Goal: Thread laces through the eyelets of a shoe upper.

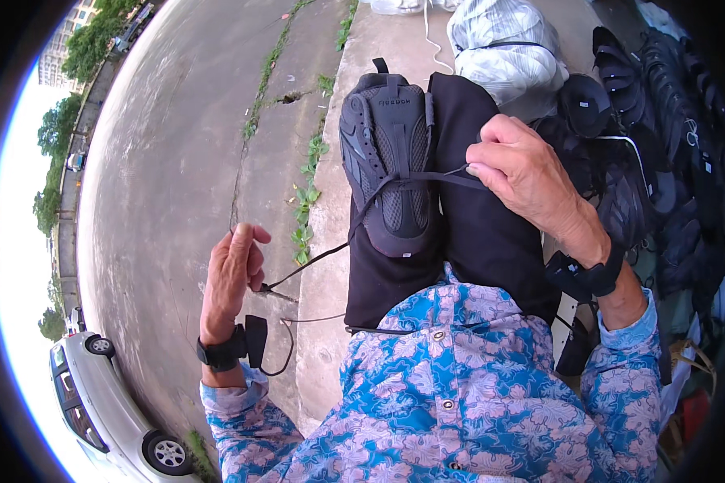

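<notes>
A black shoe upper (393,153), with mesh panels and a pull loop at its far end, lies lengthwise on my left thigh. Around it runs a black shoelace (417,176), crossing near the middle of the upper. Its one end stretches right, pinched between the thumb and fingers of my right hand (528,165) over my right thigh. The other stretch slants down left to my left hand (235,270), whose curled fingers grip it out beyond my left knee. A dark strap is on each wrist.
To the right lies a heap of black shoe uppers (620,97). White wrapped bundles (507,48) sit ahead on the concrete ledge (326,241). Weeds (304,209) grow along the ledge's left edge. A silver car (109,402) stands at the far left on the pavement.
</notes>
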`<state>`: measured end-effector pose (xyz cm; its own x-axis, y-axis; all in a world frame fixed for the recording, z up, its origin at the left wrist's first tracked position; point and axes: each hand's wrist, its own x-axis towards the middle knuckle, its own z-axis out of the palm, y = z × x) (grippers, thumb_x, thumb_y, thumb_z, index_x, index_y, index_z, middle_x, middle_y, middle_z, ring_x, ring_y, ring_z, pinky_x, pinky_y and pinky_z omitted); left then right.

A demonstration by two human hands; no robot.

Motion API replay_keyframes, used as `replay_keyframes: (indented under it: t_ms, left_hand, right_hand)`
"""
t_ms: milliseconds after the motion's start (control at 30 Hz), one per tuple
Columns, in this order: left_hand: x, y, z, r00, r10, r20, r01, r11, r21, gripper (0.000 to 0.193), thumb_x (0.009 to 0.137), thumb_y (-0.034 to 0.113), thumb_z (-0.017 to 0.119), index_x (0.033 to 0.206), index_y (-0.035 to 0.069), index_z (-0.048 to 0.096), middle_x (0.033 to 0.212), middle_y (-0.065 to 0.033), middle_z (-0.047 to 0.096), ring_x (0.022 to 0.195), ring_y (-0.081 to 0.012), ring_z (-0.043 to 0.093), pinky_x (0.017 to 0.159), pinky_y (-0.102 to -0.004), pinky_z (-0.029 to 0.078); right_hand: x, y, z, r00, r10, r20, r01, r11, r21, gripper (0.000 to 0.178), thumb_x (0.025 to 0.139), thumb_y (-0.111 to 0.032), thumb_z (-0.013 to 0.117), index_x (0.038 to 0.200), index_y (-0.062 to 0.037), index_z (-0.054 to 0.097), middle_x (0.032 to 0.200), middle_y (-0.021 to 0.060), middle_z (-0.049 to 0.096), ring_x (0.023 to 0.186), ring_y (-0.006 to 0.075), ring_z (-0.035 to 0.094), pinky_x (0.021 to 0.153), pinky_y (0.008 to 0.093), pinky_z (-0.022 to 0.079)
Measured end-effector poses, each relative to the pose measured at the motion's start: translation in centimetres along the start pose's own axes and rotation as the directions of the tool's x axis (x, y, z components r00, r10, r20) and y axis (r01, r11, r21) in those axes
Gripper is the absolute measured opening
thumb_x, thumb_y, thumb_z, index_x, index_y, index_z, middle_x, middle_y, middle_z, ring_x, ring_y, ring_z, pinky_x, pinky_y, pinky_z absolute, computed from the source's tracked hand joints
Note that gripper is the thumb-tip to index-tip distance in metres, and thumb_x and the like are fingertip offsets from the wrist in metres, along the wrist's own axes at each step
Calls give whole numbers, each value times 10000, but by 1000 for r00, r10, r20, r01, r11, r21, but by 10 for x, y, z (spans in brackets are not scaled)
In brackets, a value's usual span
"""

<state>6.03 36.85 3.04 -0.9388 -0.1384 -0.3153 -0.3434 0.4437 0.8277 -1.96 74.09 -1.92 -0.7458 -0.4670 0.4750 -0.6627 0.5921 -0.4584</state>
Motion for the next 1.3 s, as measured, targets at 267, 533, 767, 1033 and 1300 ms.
replay_keyframes:
  t_ms: [267, 533, 767, 1033, 1300]
  left_hand:
    - [20, 10, 47, 987, -19, 163, 42, 989, -139, 395, 999, 430, 460, 869, 66, 541, 620, 74, 314, 511, -37, 289, 473, -215, 285]
    - [29, 8, 53, 947, -120, 299, 227, 908, -353, 255, 986, 321, 459, 837, 114, 452, 654, 78, 283, 537, -32, 231, 482, -212, 200]
    - [30, 8, 67, 980, 0, 199, 72, 934, -351, 203, 1011, 266, 467, 902, 98, 499, 674, 82, 305, 562, -28, 259, 514, -202, 245]
    - [34, 9, 78, 983, 69, 170, 0, 925, -380, 206, 998, 267, 522, 946, 69, 533, 696, 82, 368, 575, -32, 286, 530, -208, 258]
    - [39, 12, 85, 985, 94, 147, -37, 935, -354, 212, 997, 264, 521, 936, 63, 549, 692, 70, 408, 588, -38, 314, 543, -213, 271]
  right_hand:
    - [0, -7, 25, 996, -76, 39, 80, 989, -127, 115, 747, -71, 701, 750, -43, 591, 805, 74, 525, 753, 231, 563, 680, 361, 442]
    - [1, -8, 27, 1000, -21, -20, 20, 998, -68, 129, 738, -108, 722, 736, -78, 596, 728, 35, 534, 721, 208, 546, 668, 352, 393]
    - [4, -15, 31, 998, -62, 8, 62, 996, -61, 108, 732, -102, 726, 748, -95, 619, 735, 15, 534, 765, 188, 515, 767, 360, 345]
    - [8, -14, 38, 997, -29, -76, 24, 998, -61, 117, 726, -107, 734, 758, -99, 622, 736, 5, 540, 765, 185, 512, 778, 368, 340]
    - [7, -11, 41, 996, -61, -71, 52, 991, -121, 122, 730, -106, 721, 765, -87, 606, 748, 27, 533, 762, 206, 512, 791, 376, 346]
